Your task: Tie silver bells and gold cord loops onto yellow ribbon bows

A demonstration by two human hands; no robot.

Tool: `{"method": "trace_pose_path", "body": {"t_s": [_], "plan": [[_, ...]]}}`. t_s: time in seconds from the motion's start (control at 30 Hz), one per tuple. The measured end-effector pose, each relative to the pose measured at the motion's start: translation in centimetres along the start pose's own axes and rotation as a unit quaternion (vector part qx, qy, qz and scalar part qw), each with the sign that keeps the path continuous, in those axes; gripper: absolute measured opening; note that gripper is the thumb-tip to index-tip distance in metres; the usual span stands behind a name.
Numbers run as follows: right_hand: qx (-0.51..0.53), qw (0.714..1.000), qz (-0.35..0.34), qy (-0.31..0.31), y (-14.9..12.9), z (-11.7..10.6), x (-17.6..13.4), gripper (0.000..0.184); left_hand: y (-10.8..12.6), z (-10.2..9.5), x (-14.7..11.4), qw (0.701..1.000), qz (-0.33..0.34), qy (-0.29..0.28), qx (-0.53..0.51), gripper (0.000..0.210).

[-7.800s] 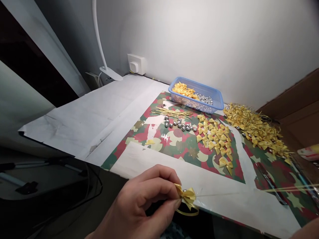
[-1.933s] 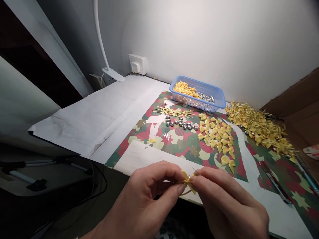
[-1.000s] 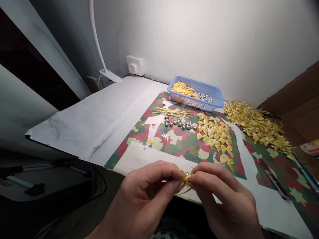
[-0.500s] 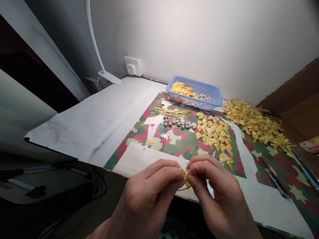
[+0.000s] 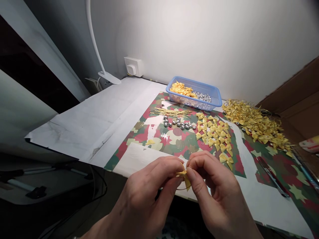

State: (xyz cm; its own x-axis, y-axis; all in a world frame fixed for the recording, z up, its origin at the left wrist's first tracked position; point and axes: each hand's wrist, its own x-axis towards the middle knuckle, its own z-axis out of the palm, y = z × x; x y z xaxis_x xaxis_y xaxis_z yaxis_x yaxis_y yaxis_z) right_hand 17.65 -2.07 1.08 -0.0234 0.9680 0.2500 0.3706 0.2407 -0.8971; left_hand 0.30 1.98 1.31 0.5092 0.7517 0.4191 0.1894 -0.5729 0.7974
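Between my two hands, over the table's front edge, is a small yellow ribbon bow [image 5: 186, 182] with a thin cord looping below it. My left hand [image 5: 152, 189] pinches the bow from the left with thumb and forefinger. From the other side my right hand [image 5: 216, 189] is closed, thumb and forefinger pressed together at the bow's middle, where a bit of something shiny shows. The fingertips partly hide the bow. Beyond my hands lie rows of yellow bows [image 5: 215, 132], several silver bells [image 5: 183, 124] and a bundle of gold cords [image 5: 171, 113].
A blue basket [image 5: 194, 83] of bows and silver bells stands by the wall. At right are a heap of corded bows [image 5: 256, 126] and dark red-handled tweezers [image 5: 272, 177]. A white lamp [image 5: 109, 77] is clipped at the back left. One yellow piece [image 5: 150, 142] lies on the camouflage-patterned mat [image 5: 139, 132].
My left fingers have turned the bow, so its upper loop now lies flatter towards the left and its lower part hangs down. Both hands stay in nearly the same place.
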Motion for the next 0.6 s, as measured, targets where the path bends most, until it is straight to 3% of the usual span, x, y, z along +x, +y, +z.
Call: {"method": "trace_pose_path", "body": {"t_s": [0.23,0.43,0.6], "plan": [[0.003,1.0,-0.009,0.0,-0.18,-0.04,-0.02,0.017,0.15,-0.1,0.17,0.999,-0.012,-0.018,-0.027,0.028],[-0.005,0.998,-0.062,0.009,0.21,0.01,-0.13,0.018,0.58,-0.44,0.61,0.957,-0.214,-0.054,-0.186,0.01],[-0.001,0.996,-0.084,0.012,0.48,-0.09,-0.39,0.022,0.53,-0.51,0.46,0.929,-0.259,-0.039,-0.261,0.011]]}}
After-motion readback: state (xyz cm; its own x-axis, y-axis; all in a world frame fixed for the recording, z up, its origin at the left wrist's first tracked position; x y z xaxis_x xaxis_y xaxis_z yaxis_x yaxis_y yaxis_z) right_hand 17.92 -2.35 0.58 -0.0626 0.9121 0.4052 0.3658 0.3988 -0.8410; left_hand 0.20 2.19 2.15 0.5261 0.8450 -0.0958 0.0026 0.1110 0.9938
